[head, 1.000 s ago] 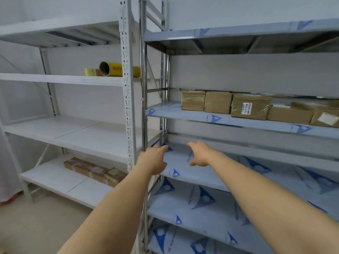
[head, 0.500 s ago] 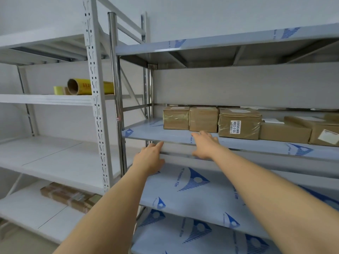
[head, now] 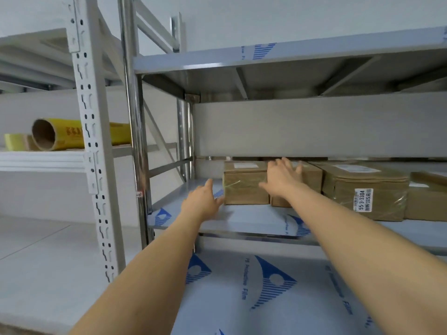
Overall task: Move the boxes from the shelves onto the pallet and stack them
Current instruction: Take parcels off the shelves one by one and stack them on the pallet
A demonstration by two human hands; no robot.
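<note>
Several brown cardboard boxes stand in a row on the steel shelf (head: pixel 254 220). The leftmost box (head: pixel 244 183) is small and wrapped in clear tape. My left hand (head: pixel 204 201) reaches with straight fingers beside its left face, fingertips touching or just short of it. My right hand (head: pixel 281 176) lies spread over the front of the second box (head: pixel 312 176), next to the gap between the two. A larger box (head: pixel 367 189) with a white label stands to the right. The pallet is out of view.
A chrome upright (head: pixel 135 141) and a white perforated post (head: pixel 93 153) stand left of the boxes. A yellow film roll (head: pixel 60 134) lies on the white rack's shelf. Another steel shelf (head: pixel 278 298) covered in blue-printed protective film lies below my arms.
Both hands rose from the shelf edge to the boxes. The left hand came beside the leftmost box and the right hand spread over the second box. The view moved closer and upward.
</note>
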